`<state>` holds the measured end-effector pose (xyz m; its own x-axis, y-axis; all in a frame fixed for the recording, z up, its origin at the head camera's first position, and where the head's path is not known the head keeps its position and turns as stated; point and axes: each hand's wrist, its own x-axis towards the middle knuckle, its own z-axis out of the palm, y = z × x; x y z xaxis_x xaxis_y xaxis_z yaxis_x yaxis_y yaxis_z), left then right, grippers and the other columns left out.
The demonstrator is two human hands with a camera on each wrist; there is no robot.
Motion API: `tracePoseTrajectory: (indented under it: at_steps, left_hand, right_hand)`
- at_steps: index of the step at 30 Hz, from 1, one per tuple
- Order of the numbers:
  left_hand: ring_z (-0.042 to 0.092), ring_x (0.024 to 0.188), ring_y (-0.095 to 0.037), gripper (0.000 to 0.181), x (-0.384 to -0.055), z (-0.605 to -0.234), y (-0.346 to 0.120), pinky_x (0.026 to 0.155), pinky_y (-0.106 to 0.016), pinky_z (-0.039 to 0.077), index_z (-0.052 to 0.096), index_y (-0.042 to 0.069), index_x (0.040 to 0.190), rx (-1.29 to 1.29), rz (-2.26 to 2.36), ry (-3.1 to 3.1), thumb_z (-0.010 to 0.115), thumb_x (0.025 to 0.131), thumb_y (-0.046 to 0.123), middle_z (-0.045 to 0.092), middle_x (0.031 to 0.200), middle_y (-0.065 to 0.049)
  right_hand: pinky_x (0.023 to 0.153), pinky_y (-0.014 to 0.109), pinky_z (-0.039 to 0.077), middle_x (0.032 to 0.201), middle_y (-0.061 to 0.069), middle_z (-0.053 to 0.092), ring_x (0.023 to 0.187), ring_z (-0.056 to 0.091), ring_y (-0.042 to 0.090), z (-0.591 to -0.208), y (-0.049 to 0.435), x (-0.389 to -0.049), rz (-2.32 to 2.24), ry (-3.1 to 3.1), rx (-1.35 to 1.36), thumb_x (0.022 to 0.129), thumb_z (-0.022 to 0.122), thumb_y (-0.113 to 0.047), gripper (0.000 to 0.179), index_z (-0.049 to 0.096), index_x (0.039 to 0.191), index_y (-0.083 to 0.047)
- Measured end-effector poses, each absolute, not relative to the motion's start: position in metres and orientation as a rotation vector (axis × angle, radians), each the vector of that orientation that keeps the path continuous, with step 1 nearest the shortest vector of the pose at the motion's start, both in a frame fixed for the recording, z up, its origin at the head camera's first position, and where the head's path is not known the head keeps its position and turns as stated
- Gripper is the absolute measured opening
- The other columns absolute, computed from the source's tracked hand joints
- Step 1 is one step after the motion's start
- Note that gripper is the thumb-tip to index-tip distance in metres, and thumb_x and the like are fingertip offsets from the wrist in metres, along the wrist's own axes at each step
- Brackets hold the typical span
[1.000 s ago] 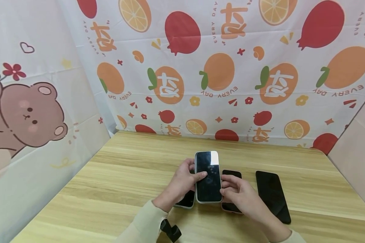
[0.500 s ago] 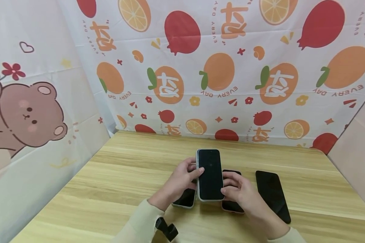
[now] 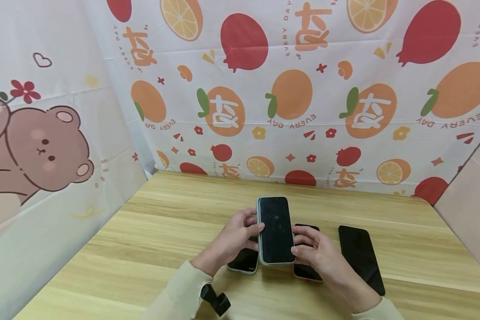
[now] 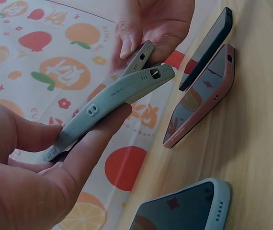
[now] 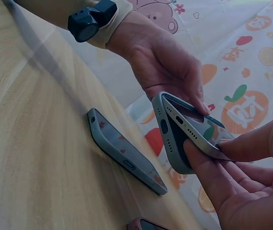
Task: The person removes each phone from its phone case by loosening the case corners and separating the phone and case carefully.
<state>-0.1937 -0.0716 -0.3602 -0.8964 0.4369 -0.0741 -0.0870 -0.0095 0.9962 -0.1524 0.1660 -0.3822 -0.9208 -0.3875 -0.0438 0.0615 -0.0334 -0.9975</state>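
Observation:
Above the table a smartphone [image 3: 278, 233] with a dark screen is tilted partly out of its pale blue-green case [image 4: 98, 96]. The right wrist view shows a wedge-shaped gap between the phone's bottom end [image 5: 187, 125] and the case, while the far end stays inside. My left hand [image 3: 235, 235] grips the case along its left side, thumb at the screen's edge. With my right hand [image 3: 318, 255], I pinch the phone's lower right side between thumb and fingers; in the right wrist view, a fingertip reaches into the gap.
A phone in a pale case [image 3: 244, 261] lies below my left hand. A pink-cased phone [image 4: 201, 93] lies partly under my right hand, and a larger black phone [image 3: 362, 258] is farther right. A printed cloth [image 3: 288, 146] hangs behind the wooden table [image 3: 176, 200].
My left thumb has slid from the screen to its left edge. The phone has tilted, so the bright reflection on its screen is gone. The head view has shifted slightly.

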Motion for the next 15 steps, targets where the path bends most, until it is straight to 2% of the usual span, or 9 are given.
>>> tracePoseTrajectory:
  at_steps: [9,15]
  left_hand:
    - [0.065,0.097,-0.019,0.041,-0.199,-0.360,-0.084,0.076,-0.039,0.061,0.038,0.000,0.144,0.321,1.961,1.967,0.044,0.104,0.005,0.060,0.128,-0.020]
    - [0.065,0.103,-0.023,0.046,-0.201,-0.358,-0.098,0.079,-0.041,0.060,0.034,-0.001,0.148,0.282,1.930,2.039,0.045,0.104,0.008,0.059,0.131,-0.022]
  right_hand:
    - [0.087,0.032,0.057,0.109,0.007,0.058,0.094,0.061,0.015,-0.378,0.169,-0.157,-2.003,1.973,-0.300,0.094,0.066,-0.011,0.062,0.035,0.145,0.006]
    - [0.087,0.029,0.057,0.106,0.002,0.057,0.092,0.059,0.011,-0.376,0.175,-0.165,-2.036,1.944,-0.269,0.096,0.063,-0.010,0.062,0.032,0.146,0.008]
